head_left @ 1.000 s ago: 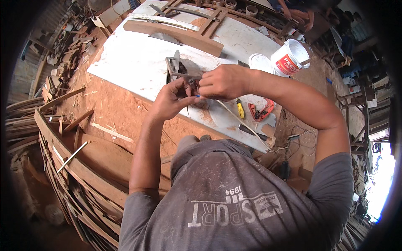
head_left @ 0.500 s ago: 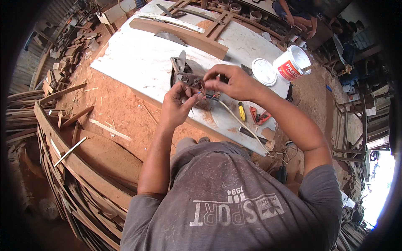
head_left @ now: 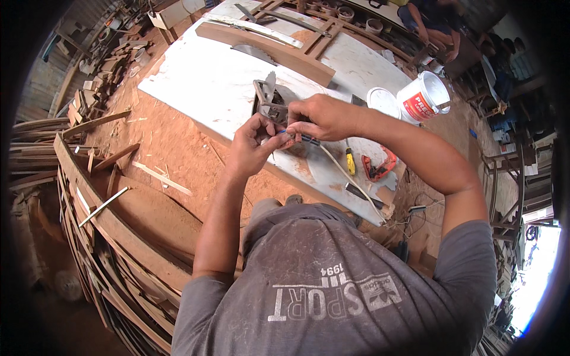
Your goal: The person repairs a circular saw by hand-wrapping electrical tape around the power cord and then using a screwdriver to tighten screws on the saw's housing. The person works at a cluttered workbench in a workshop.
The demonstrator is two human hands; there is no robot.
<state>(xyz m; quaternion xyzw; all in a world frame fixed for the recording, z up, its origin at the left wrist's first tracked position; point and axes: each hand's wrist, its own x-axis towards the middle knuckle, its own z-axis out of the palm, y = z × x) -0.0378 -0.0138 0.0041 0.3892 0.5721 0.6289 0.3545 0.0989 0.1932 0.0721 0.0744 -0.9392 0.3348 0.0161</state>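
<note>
Over the near side of a white table (head_left: 178, 71), both my hands meet at a power saw (head_left: 278, 98) with a toothed blade, its body partly hidden behind my fingers. My left hand (head_left: 255, 145) is closed, thumb and fingers pinching thin wires (head_left: 284, 132), one of them blue. Close against it, my right hand (head_left: 320, 118) pinches at the same wires with its fingertips. A pale power cable (head_left: 337, 161) runs from under my right hand to the table's near corner. Beside the cable lie a yellow-handled screwdriver (head_left: 350, 163) and a red plastic part (head_left: 380, 165).
A white bucket (head_left: 432, 90) and its lid (head_left: 383, 102) stand at the table's right. A wooden beam (head_left: 267, 50) and a loose saw blade (head_left: 254, 53) lie farther back. Long timber strips (head_left: 113, 219) are stacked at left. Another person (head_left: 424, 26) sits at the far right.
My right hand has come down, its fingertips closing in on the wires by my left fingers. The whole view has shifted slightly, moving the table a little to the right.
</note>
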